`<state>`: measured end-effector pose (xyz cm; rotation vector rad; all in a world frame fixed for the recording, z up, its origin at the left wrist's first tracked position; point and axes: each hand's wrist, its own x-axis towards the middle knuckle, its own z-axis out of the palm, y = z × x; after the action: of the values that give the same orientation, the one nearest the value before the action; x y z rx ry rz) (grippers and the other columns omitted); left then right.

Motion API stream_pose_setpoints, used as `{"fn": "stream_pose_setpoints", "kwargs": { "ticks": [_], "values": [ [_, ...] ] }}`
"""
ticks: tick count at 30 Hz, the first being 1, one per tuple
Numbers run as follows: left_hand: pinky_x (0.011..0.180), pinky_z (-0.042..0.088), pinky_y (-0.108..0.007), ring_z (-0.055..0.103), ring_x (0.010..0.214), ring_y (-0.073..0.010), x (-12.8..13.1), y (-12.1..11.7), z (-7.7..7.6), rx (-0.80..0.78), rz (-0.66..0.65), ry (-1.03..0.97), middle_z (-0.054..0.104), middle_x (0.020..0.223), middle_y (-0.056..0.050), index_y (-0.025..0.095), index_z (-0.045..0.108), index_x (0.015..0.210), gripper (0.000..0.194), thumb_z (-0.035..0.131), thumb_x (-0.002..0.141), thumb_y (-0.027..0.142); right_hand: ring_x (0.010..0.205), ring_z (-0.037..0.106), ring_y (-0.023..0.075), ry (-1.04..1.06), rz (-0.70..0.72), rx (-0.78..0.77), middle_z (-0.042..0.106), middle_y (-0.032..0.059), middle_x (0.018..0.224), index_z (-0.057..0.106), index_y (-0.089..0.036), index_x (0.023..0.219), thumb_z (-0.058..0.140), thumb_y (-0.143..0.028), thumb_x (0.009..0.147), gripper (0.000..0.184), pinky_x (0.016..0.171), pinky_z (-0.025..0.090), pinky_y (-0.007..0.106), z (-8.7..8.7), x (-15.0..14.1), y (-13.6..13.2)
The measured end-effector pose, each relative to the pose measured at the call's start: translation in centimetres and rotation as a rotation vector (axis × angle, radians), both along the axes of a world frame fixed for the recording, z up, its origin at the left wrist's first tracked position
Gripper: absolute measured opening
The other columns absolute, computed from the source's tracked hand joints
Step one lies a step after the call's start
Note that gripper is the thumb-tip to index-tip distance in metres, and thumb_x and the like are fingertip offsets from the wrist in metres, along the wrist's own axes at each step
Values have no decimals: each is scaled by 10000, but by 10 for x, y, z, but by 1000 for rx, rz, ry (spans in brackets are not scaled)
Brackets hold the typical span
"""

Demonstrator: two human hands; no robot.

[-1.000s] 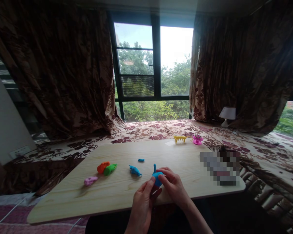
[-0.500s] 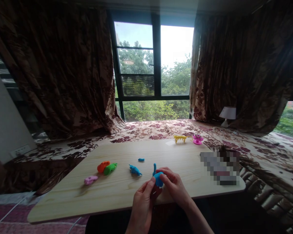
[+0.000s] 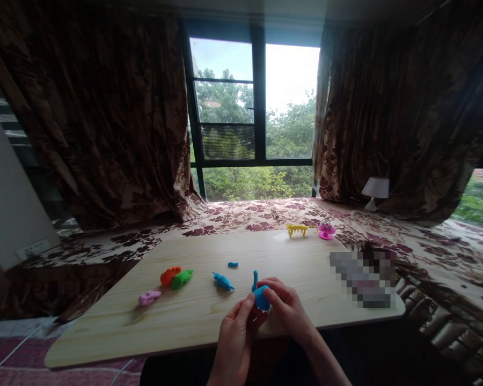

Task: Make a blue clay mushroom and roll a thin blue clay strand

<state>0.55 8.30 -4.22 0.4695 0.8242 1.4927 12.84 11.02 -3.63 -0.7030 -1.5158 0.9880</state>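
Between my two hands, above the front part of the wooden table (image 3: 177,332), is a rounded lump of blue modelling clay (image 3: 261,298). My left hand (image 3: 238,324) pinches it from the left with the thumb on top. From the right, my right hand (image 3: 285,303) grips it with thumb and fingers. A thin blue clay strip (image 3: 255,280) stands up just behind the lump; whether it is joined on is unclear. Left of my hands lies a blue clay figure (image 3: 223,281) with a pointed end. Farther back is a short blue clay roll (image 3: 233,264).
On the left lie orange clay (image 3: 169,276), green clay (image 3: 182,279) and pink clay (image 3: 149,298). A yellow many-legged clay figure (image 3: 297,230) and a magenta clay piece (image 3: 326,231) stand at the back edge. A blurred-out object (image 3: 362,281) lies right. Behind is a white lamp (image 3: 375,188).
Hardly anything differs. Both hands keep their hold on the blue clay lump, which shows slightly more rounded and a touch lower. The pieces on the table have stayed in place.
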Motion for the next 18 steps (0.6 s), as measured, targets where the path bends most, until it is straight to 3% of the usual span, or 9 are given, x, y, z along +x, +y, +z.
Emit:
{"fn": "stream_pose_setpoints", "kwargs": {
  "ticks": [6,11,18],
  "values": [
    [609,529,-241,609,612,-117,3,-3,1,15,59,80,708,710,-32,125,716,743,194,788,590,221,903,602,196,13,2,-20,621,39,993,667,-222,1056,536,-328,873,249,783,492,294,1,-1,1],
    [609,517,-247,574,592,-112,2,-5,5,33,52,102,649,605,-6,120,707,692,190,764,623,287,903,598,195,19,5,-24,626,39,973,680,-211,1022,525,-320,880,236,800,484,296,2,0,1],
    [558,503,-224,532,523,-86,2,-2,3,14,54,101,609,550,16,123,701,672,185,790,581,257,913,596,206,15,6,-30,636,48,980,682,-211,1032,542,-358,865,262,795,490,305,0,0,1]
  ]
}}
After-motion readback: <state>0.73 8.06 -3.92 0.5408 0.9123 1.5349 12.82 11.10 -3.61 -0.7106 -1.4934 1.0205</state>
